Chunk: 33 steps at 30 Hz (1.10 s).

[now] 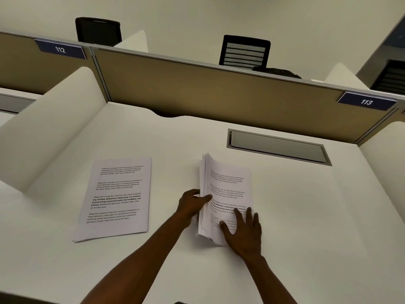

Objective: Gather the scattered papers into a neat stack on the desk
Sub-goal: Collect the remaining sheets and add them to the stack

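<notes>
A bundle of printed white papers sits at the middle of the white desk, its left edge lifted and fanned. My left hand grips that raised left edge, thumb on top of the sheets. My right hand lies flat with fingers spread on the bundle's lower right part, pressing it down. A second, thin pile of printed papers lies flat on the desk to the left, apart from both hands.
A grey cable hatch is set into the desk behind the bundle. A tan partition closes the back, with white side dividers left and right. Black chairs stand beyond it.
</notes>
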{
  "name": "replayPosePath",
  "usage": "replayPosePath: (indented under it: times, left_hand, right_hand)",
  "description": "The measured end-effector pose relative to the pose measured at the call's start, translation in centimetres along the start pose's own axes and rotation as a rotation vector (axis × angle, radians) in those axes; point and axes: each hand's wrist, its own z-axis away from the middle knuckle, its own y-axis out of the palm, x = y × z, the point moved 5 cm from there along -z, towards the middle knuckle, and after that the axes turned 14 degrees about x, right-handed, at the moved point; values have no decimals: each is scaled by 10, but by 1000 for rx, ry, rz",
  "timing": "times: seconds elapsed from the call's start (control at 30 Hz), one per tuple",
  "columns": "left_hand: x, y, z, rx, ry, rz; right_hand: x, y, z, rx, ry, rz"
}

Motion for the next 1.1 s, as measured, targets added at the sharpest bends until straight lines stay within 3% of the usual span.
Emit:
replayPosePath:
  times: [0.23, 0.33, 0.47, 0.6, 0.67, 0.73, 0.9, 1.1]
  left_hand:
    - [-1, 6, 10, 66, 105, -133]
    - [-2, 7, 18, 118, 157, -141]
    - [1, -4, 30, 299, 185, 135]
    - [4, -22, 44, 444, 226, 286]
    - [6, -33, 47, 439, 228, 266]
    - [8, -44, 48, 397, 216, 220]
    - [2, -64, 52, 262, 246, 89]
    - [-47, -77, 69, 148, 484, 42]
  right_hand:
    - [4, -8, 3, 62, -27, -57]
    - [3, -18, 4, 9, -15, -145]
    - [-3, -35, 5, -113, 61, -490]
    - [-3, -41, -4, 117, 110, -1001]
    - [3, -40, -8, 296, 73, -1213]
    - [12, -41, -8, 351, -18, -1301]
    - [36, -51, -10, 223, -184, -1263]
    - [63, -93, -4, 34, -440, -1278]
